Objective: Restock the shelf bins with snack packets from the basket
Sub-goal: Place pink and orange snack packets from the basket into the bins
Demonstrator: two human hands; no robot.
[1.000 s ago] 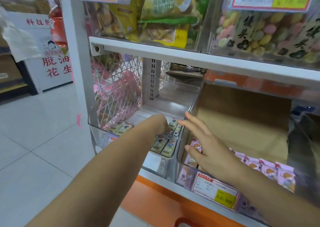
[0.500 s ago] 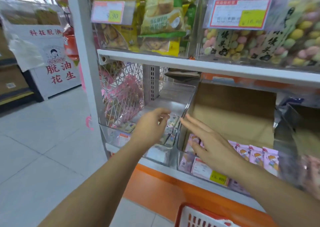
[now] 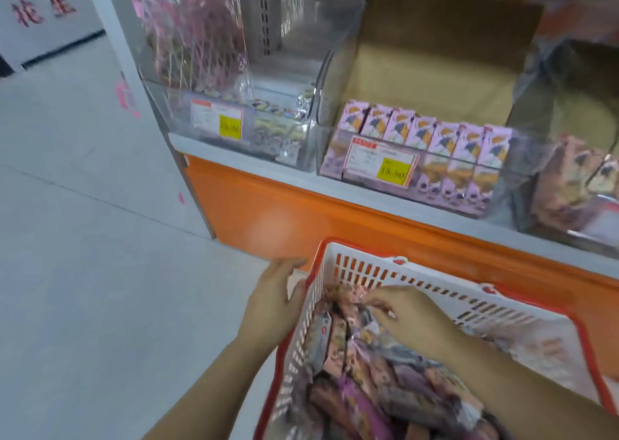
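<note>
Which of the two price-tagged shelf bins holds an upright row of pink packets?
The middle bin, backed by brown cardboard: its pink packets stand in a row. The left bin holds only small flat-lying packets.

The place is a retail shop, on a snack aisle. Clear plastic bins [image 3: 311,144] are lined along a shelf edge, and 2 of them are fronted by a price label [image 3: 382,164] with a yellow price patch. Identical pink packets [image 3: 425,133] are faced up in 1 neat row inside a bin. A red-and-white shopping basket [image 3: 365,265] heaped with snack packets [image 3: 385,389] is set before the orange shelf base [image 3: 268,205]. A pale tiled floor [image 3: 83,255] and a sign [image 3: 37,7] in red Chinese characters are seen at the left.
</note>
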